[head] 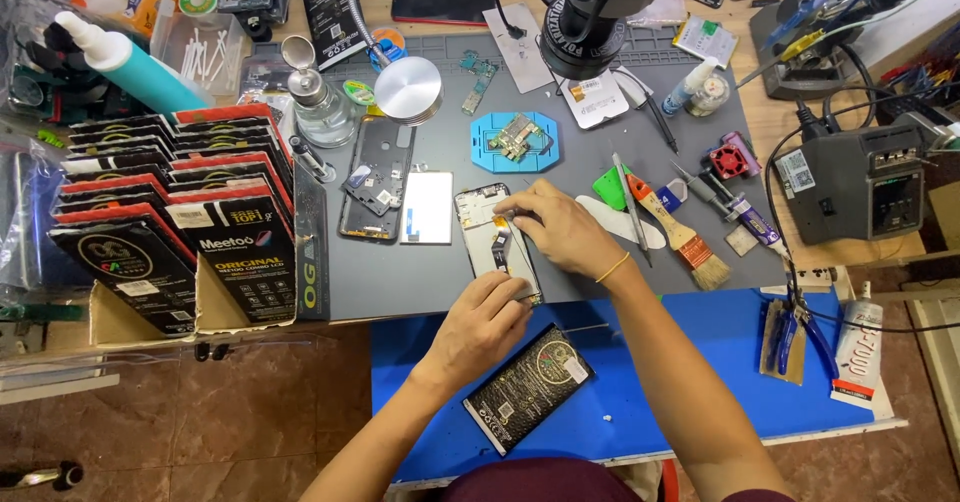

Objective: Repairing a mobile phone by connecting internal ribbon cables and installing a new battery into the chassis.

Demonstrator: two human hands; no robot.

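- Opened phone (497, 240): lies flat on the grey mat (420, 272) near the centre of the surface, back cover off, a flex strip running along its length; both hands meet over it.
- Left hand (483, 324): comes in from 6 o'clock, fingers curled together and pressing on the phone's lower end; whether its grip pinches anything cannot be told.
- Right hand (557, 227): lies at 3 o'clock of the phone, fingertips drawn together at the phone's upper half; a thin yellow band circles the wrist.
- Black flat pack (527, 386): rests on the blue board (720, 362) at 6 o'clock of the left hand, tilted, untouched.
- White panel (427, 207) and dark phone frame (375, 177): lie side by side at 9 o'clock of the opened phone.
- Blue holder (514, 142) with a circuit board: sits at 12 o'clock of the phone.
- Brush (680, 232) and tweezers (630, 207): lie just beside each other at 3 o'clock of the right hand.
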